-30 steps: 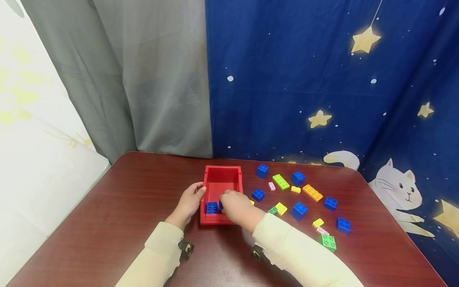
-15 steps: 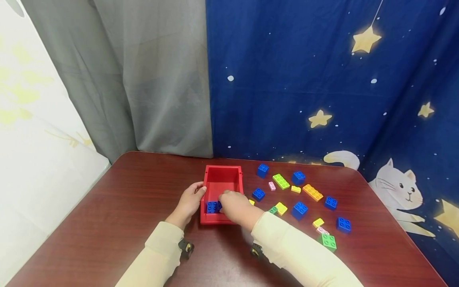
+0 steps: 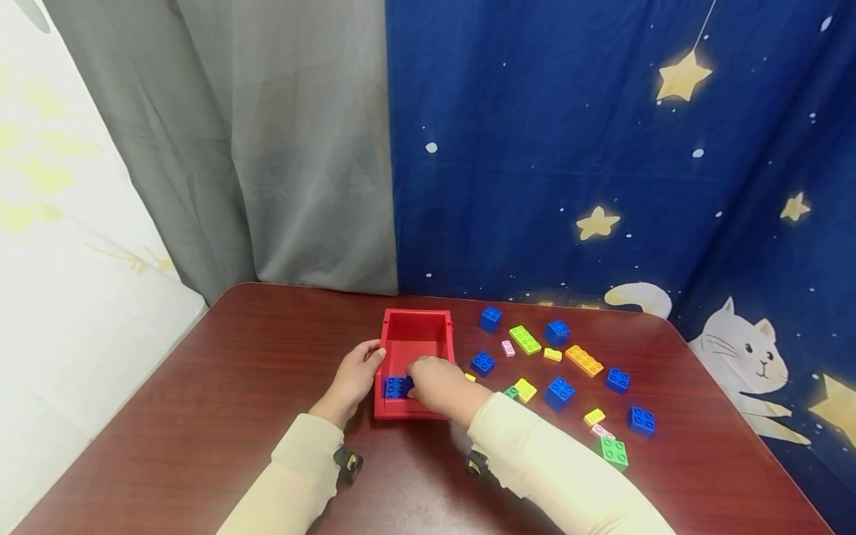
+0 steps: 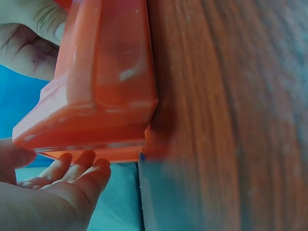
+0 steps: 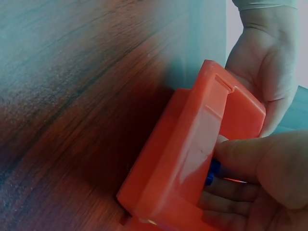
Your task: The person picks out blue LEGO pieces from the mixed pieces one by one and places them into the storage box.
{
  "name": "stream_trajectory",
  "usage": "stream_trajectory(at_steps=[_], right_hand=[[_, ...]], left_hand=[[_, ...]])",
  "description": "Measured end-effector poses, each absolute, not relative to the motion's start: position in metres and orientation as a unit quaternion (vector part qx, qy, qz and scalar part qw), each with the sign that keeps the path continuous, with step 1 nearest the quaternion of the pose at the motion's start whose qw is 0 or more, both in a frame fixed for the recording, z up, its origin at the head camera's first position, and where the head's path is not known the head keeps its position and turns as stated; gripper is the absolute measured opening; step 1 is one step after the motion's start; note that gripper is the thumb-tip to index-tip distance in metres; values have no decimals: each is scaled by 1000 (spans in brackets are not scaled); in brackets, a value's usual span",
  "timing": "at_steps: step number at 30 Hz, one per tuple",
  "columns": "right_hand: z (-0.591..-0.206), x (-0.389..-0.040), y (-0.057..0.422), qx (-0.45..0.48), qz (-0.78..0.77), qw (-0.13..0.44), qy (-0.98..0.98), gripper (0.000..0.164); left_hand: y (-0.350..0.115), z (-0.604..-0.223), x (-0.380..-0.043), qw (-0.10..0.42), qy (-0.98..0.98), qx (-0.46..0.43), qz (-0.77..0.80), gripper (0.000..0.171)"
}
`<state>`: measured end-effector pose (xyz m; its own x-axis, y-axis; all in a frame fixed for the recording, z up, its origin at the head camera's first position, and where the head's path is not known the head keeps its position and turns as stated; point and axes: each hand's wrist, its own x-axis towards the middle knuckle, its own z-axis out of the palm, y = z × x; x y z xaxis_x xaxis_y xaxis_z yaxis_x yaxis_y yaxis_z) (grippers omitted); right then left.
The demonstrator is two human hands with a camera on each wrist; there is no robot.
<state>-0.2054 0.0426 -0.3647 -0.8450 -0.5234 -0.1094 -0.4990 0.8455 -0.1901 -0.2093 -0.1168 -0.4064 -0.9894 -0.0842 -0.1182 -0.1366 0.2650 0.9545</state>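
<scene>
A red open-topped plastic box (image 3: 417, 314) stands on the table. My left hand (image 3: 351, 379) holds its left side, thumb at the rim and fingers along the outer wall, which shows in the left wrist view. My right hand (image 3: 443, 386) reaches over the right wall into the near end of the box. Its fingers pinch a blue toy brick (image 5: 212, 172), mostly hidden by the hand. Beside it, in the near left corner of the box, sits another blue studded brick (image 3: 393, 387); the two look close together, but whether they touch cannot be made out.
Loose bricks lie right of the box: several blue ones (image 3: 559, 392), an orange one (image 3: 585, 361), a lime one (image 3: 524, 339), a green one (image 3: 612, 452), and small yellow (image 3: 594, 417) and pink (image 3: 508, 348) pieces. A curtain (image 3: 508, 163) hangs behind the table.
Inside the box, the brick in my right hand has shifted slightly left, up close to the corner brick. My left hand keeps its place on the box.
</scene>
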Motion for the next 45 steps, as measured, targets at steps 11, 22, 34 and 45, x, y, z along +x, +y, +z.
stream_trajectory(at_steps=[11,22,34,45], right_hand=[[-366,-207,42,-240,-100,117,958,33],[-363,-205,39,-238,-112,133,956,21],[-363,-201,36,-239,-100,131,957,17],[-364,-199,36,-227,-108,137,958,17]], left_hand=[[-117,-406,-208,23,793,-70,605,43],[-118,-405,-208,20,795,-67,602,43],[-117,-405,-208,19,793,-65,605,42],[-117,-405,-208,27,794,-69,603,43]])
